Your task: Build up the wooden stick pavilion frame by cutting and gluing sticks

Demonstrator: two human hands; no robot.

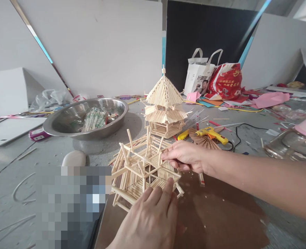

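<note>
A half-open pavilion frame of pale round wooden sticks stands on a brown board. Its sloping panels are rows of sticks, and short posts rise around a ring on top. My right hand reaches in from the right, thumb and fingers pinched on a short upright stick at the ring's right side. On the near edge, my left hand holds the frame, fingers bent over it and index fingertip on the near right panel; its thumb is mostly hidden. Behind stands a tiered stick pagoda with a pointed roof.
A steel basin holding wrapped packs of sticks is at left. A yellow glue gun with a black cord lies right of the pagoda. Farther back are a white bag, a red bag and paper scraps. A white mouse-shaped object lies nearer.
</note>
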